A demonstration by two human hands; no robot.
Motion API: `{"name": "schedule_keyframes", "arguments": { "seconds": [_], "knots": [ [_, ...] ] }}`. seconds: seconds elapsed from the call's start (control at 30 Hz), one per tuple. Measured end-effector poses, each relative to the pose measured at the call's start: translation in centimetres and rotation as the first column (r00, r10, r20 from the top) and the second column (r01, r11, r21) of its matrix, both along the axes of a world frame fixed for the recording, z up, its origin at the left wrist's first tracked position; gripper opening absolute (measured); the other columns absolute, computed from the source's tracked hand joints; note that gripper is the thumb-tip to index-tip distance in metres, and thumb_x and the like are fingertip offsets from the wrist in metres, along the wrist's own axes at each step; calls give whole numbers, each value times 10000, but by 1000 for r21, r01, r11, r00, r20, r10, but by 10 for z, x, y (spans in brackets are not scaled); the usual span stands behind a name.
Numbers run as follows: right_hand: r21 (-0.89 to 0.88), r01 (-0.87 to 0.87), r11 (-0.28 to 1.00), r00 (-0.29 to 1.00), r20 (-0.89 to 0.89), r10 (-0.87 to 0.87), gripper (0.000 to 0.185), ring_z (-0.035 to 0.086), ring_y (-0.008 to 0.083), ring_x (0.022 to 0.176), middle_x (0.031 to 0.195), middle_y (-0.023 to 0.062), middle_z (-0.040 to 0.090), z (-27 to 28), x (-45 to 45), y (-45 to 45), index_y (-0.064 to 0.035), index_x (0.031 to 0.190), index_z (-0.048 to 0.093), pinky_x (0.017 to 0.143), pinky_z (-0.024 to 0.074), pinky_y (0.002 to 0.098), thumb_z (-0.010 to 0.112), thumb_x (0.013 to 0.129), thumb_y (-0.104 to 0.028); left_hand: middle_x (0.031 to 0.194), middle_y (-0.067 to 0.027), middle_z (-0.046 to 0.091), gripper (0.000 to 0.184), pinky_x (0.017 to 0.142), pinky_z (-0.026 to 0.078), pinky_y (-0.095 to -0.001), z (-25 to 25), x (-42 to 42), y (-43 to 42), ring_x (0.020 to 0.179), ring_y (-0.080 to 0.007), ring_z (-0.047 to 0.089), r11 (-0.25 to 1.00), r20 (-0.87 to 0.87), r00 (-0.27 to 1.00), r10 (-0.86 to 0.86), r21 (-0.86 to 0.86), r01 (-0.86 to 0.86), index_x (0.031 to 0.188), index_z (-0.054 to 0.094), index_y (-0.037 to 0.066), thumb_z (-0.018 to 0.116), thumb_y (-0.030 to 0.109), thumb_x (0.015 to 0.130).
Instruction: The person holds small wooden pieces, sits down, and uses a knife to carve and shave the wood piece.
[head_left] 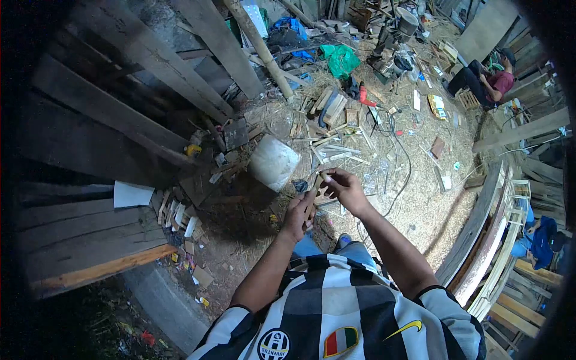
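Narrow wooden strip [315,185] held at the centre of the frame, above the wearer's legs, its long axis running obliquely from lower left to upper right. The left hand [297,215] is closed about the lower part of the strip, fingers wrapped round it; the right hand [347,189] lies to the right of the upper end, half curled, with thumb and forefinger brought nearly together there. Whether the right fingertips grip that end or merely touch it cannot be told. Both hands are thus at the strip, the left nearer its lower end, the right nearer its upper. A pale square panel [275,162] appears just to the upper left of the hands, its right corner the nearest edge in the frame. Offcuts of wood [339,150] lie beyond the right hand, and a black cable [410,171] curves down the floor to its right. The widest stretch of shavings-strewn floor [420,225] extends rightward to the long planks [474,225].
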State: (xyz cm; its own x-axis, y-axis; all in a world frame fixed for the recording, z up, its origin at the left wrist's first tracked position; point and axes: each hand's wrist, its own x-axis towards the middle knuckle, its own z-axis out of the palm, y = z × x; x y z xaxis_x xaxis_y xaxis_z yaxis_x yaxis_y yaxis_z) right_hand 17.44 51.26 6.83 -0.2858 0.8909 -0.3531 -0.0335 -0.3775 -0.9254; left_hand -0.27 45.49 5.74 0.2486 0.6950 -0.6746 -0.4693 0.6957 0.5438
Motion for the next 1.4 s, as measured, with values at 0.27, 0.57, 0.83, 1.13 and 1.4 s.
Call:
{"name": "schedule_keyframes", "arguments": {
  "seconds": [0.27,0.57,0.83,1.13,1.4],
  "knots": [
    [6,72,997,995,70,-72,313,633,140,854,971,114,690,-14,-51,75,44,1134,612,757,511,294,601,980,-229,658,12,535,171,391,393,-254,-31,-53,94,426,-91,465,981,-45,980,-192,-9,192,1042,582,143,612,283,948],
    [-41,169,985,986,0,-169,274,638,154,891,1002,106,681,-52,-37,131,27,1162,597,767,528,302,601,971,-169,972,10,630,254,722,484,-245,-70,-25,166,807,-78,592,956,-152,966,-209,174,235,1189,586,95,595,217,966],
    [-88,227,970,972,-48,-232,316,592,92,749,886,29,653,-105,-2,235,-4,1159,601,656,482,250,631,963,-250,722,39,457,328,509,378,-247,-79,25,280,578,-65,429,957,-317,908,-273,3,289,1069,582,124,438,416,1028],
    [-102,304,947,951,-28,-309,319,562,75,692,868,22,639,-136,64,358,-23,1160,608,590,447,225,636,958,-269,731,18,502,383,535,382,-273,-111,92,414,607,-87,448,932,-466,820,-332,-25,363,975,587,113,410,448,1033],
    [-188,306,933,947,-41,-319,311,599,103,791,966,52,665,-153,94,399,-7,1169,608,666,495,255,639,953,-230,716,-7,555,510,536,427,-263,-128,123,454,611,-112,527,955,-417,862,-289,-72,286,922,581,94,421,574,990]
  ]
}}
